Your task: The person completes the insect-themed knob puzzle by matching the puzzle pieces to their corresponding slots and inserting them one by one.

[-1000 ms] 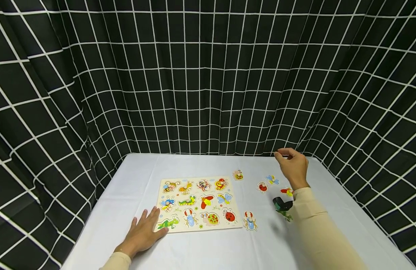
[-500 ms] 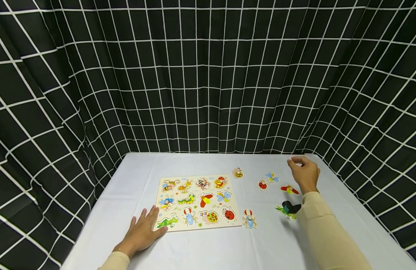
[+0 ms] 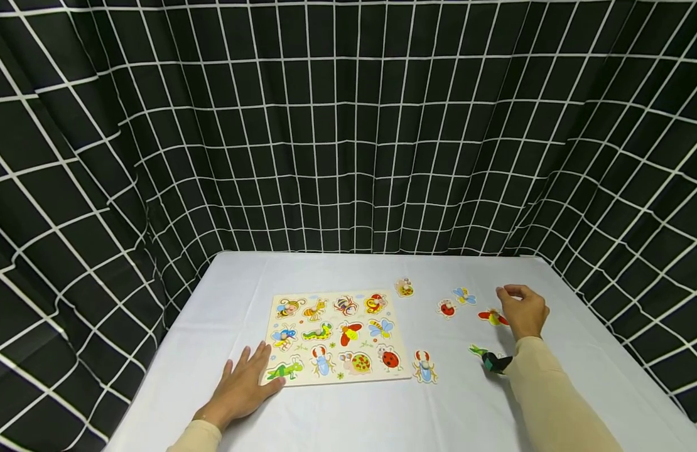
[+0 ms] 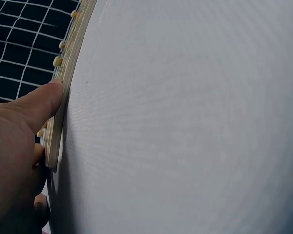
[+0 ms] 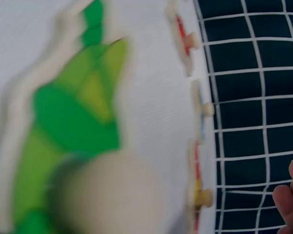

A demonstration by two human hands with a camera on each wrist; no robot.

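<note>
My left hand (image 3: 243, 383) lies with its fingers spread at the near left corner of a wooden insect peg puzzle board (image 3: 337, 380). Its thumb touches the board's front edge (image 4: 58, 117) in the left wrist view. Over the right side of the table hovers my right hand (image 3: 526, 312), loosely bent, with nothing visible between thumb and fingers. Just left of it lies a red-winged insect piece (image 3: 491, 316). A green grasshopper piece (image 3: 477, 349) is partly hidden by the black wrist camera; in the right wrist view this grasshopper piece (image 5: 73, 122) and its blurred knob (image 5: 115, 195) loom large.
Right of the board lie a stag beetle piece (image 3: 424, 371), a snail piece (image 3: 405, 287), a ladybird piece (image 3: 447, 308) and a blue-winged dragonfly piece (image 3: 464, 295). A white cloth covers the table (image 3: 360, 420). Dark gridded curtains (image 3: 348, 125) surround its back and sides.
My right hand has moved right and nearer to me, from the far part of the table to beside the red-winged insect piece. The left hand stays at the board's corner.
</note>
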